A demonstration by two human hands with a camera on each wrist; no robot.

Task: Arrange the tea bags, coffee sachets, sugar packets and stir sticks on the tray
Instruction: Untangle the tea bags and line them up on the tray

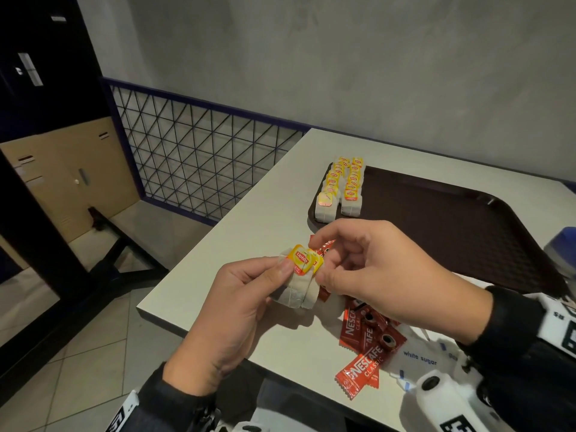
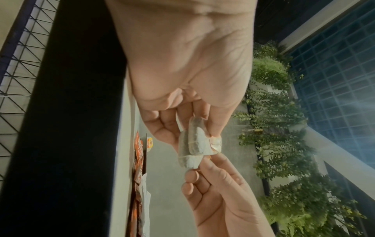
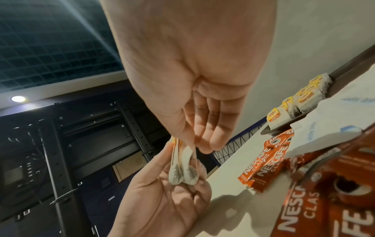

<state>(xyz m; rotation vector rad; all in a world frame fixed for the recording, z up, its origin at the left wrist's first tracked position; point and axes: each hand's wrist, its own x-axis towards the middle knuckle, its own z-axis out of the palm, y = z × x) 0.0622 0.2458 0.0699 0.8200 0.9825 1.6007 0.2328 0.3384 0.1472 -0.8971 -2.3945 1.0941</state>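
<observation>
1. Seemingly to square them up, left hand (image 1: pixel 230 310) and right hand (image 1: pixel 371 269) both pinched the tea bags (image 1: pixel 299 282) in curled fingers.
2. They hung over the desk (image 1: pixel 249 232), near the tray (image 1: pixel 452 229), likely bound for its rows.

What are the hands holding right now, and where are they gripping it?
Two tea bags: the left hand grips them at the top by the yellow tags, the right hand pinches their right edge.

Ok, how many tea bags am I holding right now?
2, side by side between both hands: one tea bag pinched by the left hand, the other tea bag by the right hand. Another could be hidden behind them.
</observation>
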